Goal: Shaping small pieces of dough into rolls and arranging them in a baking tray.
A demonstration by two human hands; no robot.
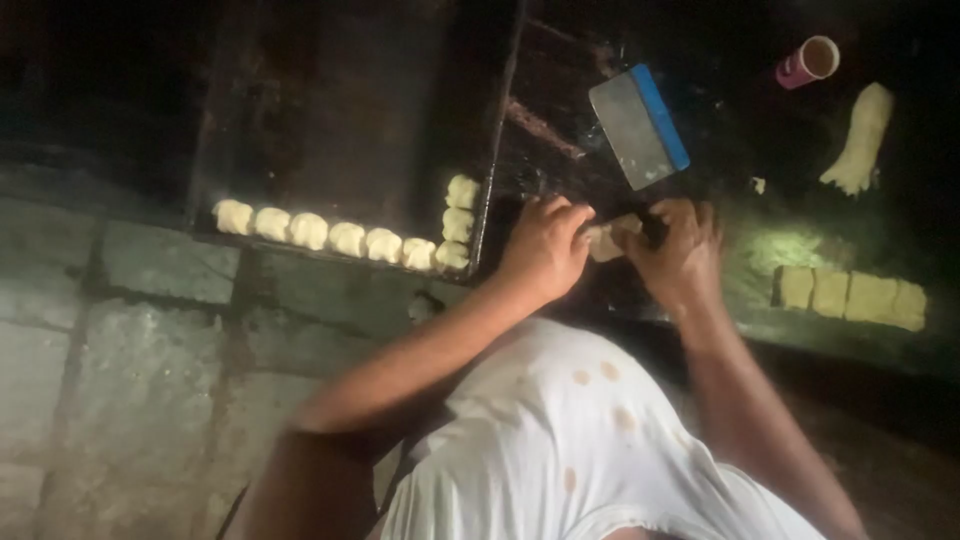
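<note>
Head view: scraper (640, 125) beyond hands' dough piece (605, 240)

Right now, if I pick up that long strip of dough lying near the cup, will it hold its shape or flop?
The long strip of dough looks soft, so it would probably sag and stretch if lifted by one end. Its frayed lower end suggests it tears easily. It lies flat, so it is unlikely to roll, though it may stick to the dark worktop.
</note>
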